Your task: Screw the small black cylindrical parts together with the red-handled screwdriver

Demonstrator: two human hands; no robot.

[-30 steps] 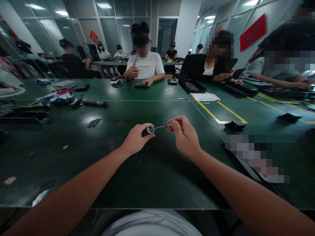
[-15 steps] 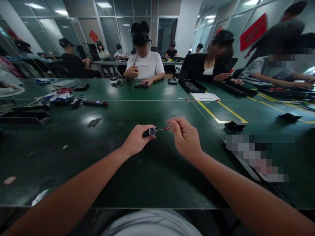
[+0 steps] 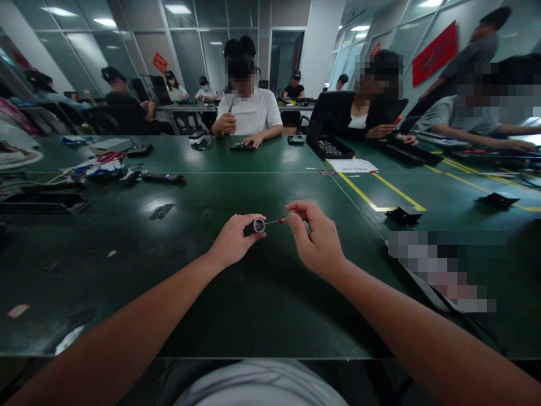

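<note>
My left hand [image 3: 232,239] is closed around a small black cylindrical part [image 3: 255,226] with a round silver end that faces right. My right hand [image 3: 316,237] pinches a thin screwdriver [image 3: 279,220] with a red handle; its metal shaft points left and its tip meets the silver end of the part. Both hands hover just above the dark green table [image 3: 253,293], near its middle. Most of the screwdriver handle is hidden inside my fingers.
Scissors with red handles [image 3: 111,156], a black pen-like tool [image 3: 163,177] and cables lie at the far left. Small black parts [image 3: 403,216] sit by the yellow floor-tape lines on the right. Several other people work across the table with black trays [image 3: 329,148].
My right hand has slid a little down and left along the screwdriver, so less red handle shows. The left hand and the part have stayed put.
</note>
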